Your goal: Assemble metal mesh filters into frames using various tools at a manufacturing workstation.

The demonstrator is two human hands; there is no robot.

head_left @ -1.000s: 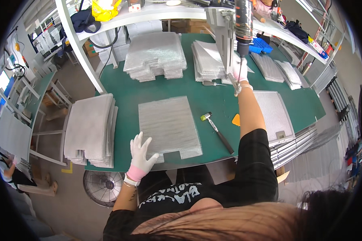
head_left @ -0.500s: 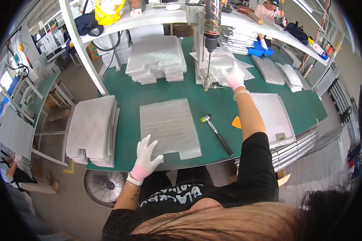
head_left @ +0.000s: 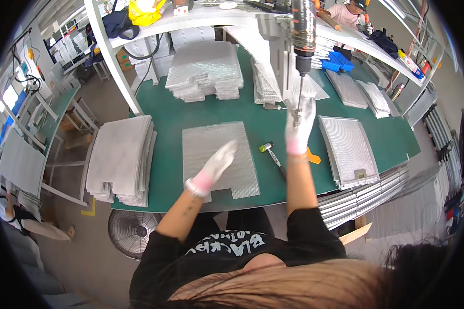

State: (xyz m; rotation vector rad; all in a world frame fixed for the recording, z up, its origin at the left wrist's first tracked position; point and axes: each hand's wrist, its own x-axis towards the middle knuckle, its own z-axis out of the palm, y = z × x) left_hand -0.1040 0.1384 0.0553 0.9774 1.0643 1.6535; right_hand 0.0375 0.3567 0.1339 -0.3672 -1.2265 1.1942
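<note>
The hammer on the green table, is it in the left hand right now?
No, the hammer lies on the green table, apart from the left hand, which is over the mesh sheet.

Bright workshop interior

A white shelf [head_left: 201, 19] on a white post [head_left: 111, 59] spans a green workbench [head_left: 168, 165]. Leftward, another green table [head_left: 61, 106] stands on grey floor [head_left: 85, 247] bearing a yellow marking [head_left: 89, 207]. A strip light [head_left: 393, 7] glows upper right, near a pale wall [head_left: 452, 77].
</note>
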